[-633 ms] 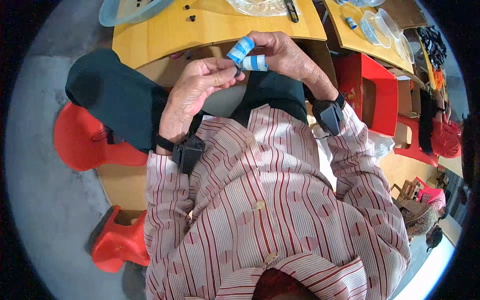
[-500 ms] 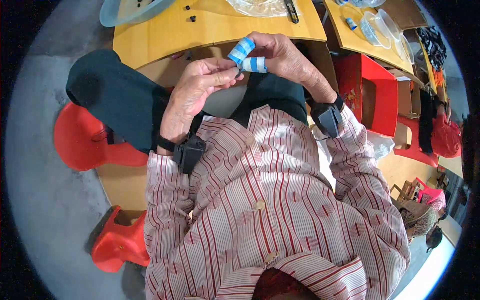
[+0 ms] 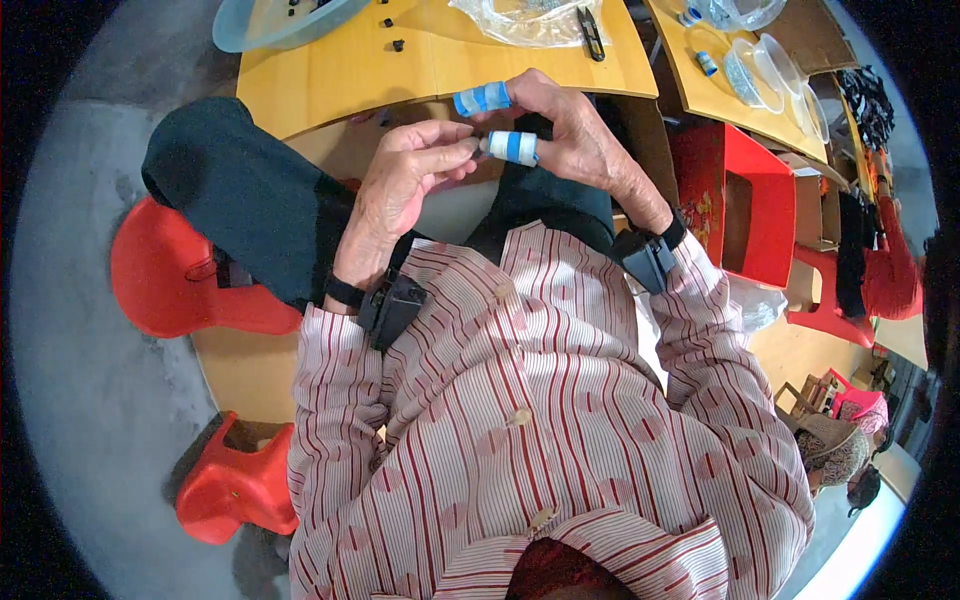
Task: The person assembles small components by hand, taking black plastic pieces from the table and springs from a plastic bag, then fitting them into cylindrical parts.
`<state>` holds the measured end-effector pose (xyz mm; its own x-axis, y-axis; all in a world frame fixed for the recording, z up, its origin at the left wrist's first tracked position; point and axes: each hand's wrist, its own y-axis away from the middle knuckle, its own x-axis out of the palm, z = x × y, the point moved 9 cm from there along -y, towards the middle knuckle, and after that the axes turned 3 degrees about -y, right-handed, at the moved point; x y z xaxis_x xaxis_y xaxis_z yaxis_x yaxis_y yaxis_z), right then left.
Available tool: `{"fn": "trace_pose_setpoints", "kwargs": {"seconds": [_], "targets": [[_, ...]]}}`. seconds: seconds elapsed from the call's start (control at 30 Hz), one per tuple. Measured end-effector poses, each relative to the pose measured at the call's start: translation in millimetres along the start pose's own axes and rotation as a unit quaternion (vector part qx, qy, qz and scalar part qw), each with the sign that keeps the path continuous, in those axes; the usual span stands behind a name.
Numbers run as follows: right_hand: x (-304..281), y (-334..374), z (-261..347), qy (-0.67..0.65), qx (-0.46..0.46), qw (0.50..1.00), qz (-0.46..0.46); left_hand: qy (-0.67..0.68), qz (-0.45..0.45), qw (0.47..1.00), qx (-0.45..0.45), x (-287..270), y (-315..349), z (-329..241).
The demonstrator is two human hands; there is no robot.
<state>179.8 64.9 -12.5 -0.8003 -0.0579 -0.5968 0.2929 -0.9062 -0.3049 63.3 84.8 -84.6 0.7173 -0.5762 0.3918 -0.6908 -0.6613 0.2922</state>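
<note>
My left hand [image 3: 400, 175] is held above my lap, just short of the table edge, its thumb and fingertips pinched together. What sits in that pinch is too small and hidden to make out. Facing it is my right hand [image 3: 585, 135], with blue-and-white tape wraps on the thumb [image 3: 513, 148] and the index finger [image 3: 482, 98]. Those two fingers are spread apart, and the taped thumb's tip meets or nearly meets the left fingertips. Small black pieces [image 3: 398, 46] lie on the yellow wooden table [image 3: 330, 85] beyond my hands.
On the table are a translucent blue basin [image 3: 235, 30], a clear plastic bag [image 3: 510, 28] and black thread snips [image 3: 591, 38]. A second table [image 3: 690, 75] at right holds clear bowls [image 3: 768, 85]. Red stools [image 3: 165, 275] stand around. Another person's red sleeve [image 3: 893, 260] shows far right.
My right index finger has lifted away from the thumb, so the two taped fingers are wider apart. The left hand stays pinched in nearly the same place. The view has shifted slightly.
</note>
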Motion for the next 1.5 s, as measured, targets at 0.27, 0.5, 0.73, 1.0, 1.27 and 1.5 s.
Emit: {"fn": "trace_pose_setpoints", "kwargs": {"seconds": [0.27,0.5,0.73,1.0,1.27,1.5], "targets": [[9.5,6.5,30.7,0.266,-0.069,0.96,-0.043,0.079,-0.021,0.997,-0.007,-3.4,-6.6,5.2],[7.8,10.6,21.1,0.325,-0.099,0.939,-0.06,0.049,-0.056,0.997,0.034,5.0,-17.2,-1.0],[4.2,13.2,24.8,0.324,-0.093,0.939,-0.064,0.026,-0.068,0.997,0.025,9.1,-17.5,2.7],[5.8,13.2,31.4,0.332,-0.094,0.936,-0.064,0.015,-0.083,0.995,0.044,10.9,-9.2,-2.6],[0.9,16.1,23.4,0.328,-0.094,0.939,-0.048,0.001,-0.072,0.997,0.038,19.2,-15.5,0.1],[3.0,19.8,23.7,0.307,-0.089,0.945,-0.071,-0.025,-0.067,0.997,0.029,16.2,-7.7,0.6]]}}
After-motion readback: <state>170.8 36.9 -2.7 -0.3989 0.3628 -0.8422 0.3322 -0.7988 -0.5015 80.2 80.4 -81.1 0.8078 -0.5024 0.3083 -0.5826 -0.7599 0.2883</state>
